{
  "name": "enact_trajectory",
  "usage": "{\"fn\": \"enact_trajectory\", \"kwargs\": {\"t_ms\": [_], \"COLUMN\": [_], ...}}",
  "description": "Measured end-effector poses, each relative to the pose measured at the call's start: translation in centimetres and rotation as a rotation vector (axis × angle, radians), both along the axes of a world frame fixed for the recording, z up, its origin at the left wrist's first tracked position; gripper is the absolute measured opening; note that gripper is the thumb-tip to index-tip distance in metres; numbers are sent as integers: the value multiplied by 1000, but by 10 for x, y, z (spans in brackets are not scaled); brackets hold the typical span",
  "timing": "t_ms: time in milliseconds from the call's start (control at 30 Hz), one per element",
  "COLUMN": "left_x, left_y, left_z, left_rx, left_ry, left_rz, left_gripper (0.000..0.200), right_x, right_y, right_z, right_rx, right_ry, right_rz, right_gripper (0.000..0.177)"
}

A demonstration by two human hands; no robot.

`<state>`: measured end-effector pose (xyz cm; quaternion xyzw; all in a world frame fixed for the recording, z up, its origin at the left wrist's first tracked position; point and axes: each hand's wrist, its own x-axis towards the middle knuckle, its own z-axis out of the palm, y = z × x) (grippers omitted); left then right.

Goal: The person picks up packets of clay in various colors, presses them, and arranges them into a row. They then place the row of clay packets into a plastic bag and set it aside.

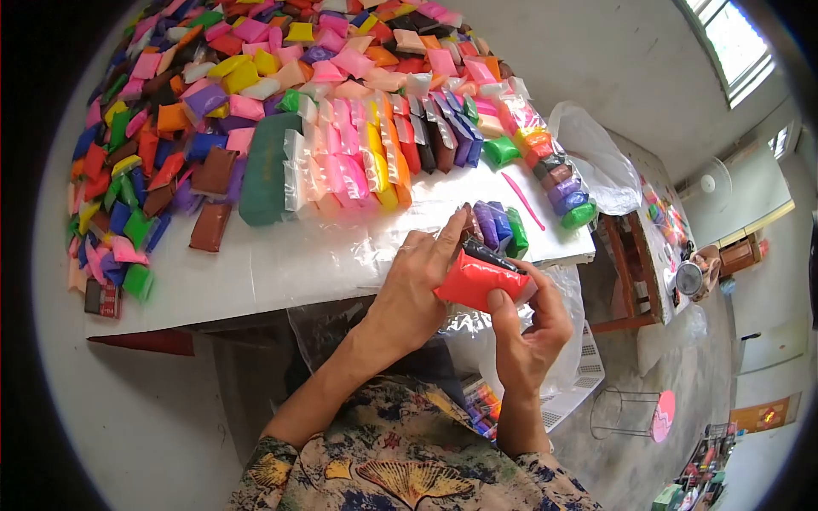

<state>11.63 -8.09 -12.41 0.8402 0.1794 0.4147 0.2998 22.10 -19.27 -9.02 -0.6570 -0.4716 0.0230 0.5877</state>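
Red clay fills the red packet (pixel 471 283) at the near end of the row of packets (pixel 496 226) I hold just off the table's (pixel 281 264) near edge. The row's long axis points away from me, to a green far end. My left hand (pixel 417 285) grip presses its left side; my right hand (pixel 532 328) grip is closed under the red packet, thumb on its face. Below, a white basket (pixel 579 383) holds coloured packs. A heap of packets (pixel 256 68) covers the table's far-left corner.

A small packing workshop: heaps of coloured clay packets (pixel 256 77) on a white worktable (pixel 281 272), bare concrete floor (pixel 682 375).
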Motion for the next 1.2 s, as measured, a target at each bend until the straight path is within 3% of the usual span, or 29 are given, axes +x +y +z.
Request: {"fn": "enact_trajectory", "kwargs": {"t_ms": [133,233,333,533,833,967,1067,1133,1200], "left_x": [-4,-9,-8,-9,1,5,2,2,0], "left_y": [3,1,0,-3,-12,-14,-11,-12,-13], "left_z": [1,8,1,2,-5,-12,-12,-8,-8], "left_rx": [-69,-161,-92,-82,89,-150,-40,-106,-180], "left_ry": [-26,32,-2,-4,1,-144,-101,-126,-146], "left_rz": [-30,-38,17,93,372,391,361,336,288], "left_gripper": [77,70,61,52,42,20,12,13,19], "right_x": [5,6,6,1,-2,-7,-10,-12,-17], "right_y": [5,7,12,18,19,35,46,50,47], "right_z": [-7,-14,-20,-28,-27,-40,-46,-44,-36], "right_rx": [-45,-40,50,39,-29,26,48,61,39], "right_ry": [-20,-193,-443,-619,-559,-433,-411,-403,-202], "right_rz": [-7,-82,-161,-190,-202,-222,-255,-269,-191], "right_gripper": [33,35,40,47,47,42,37,35,35]}}
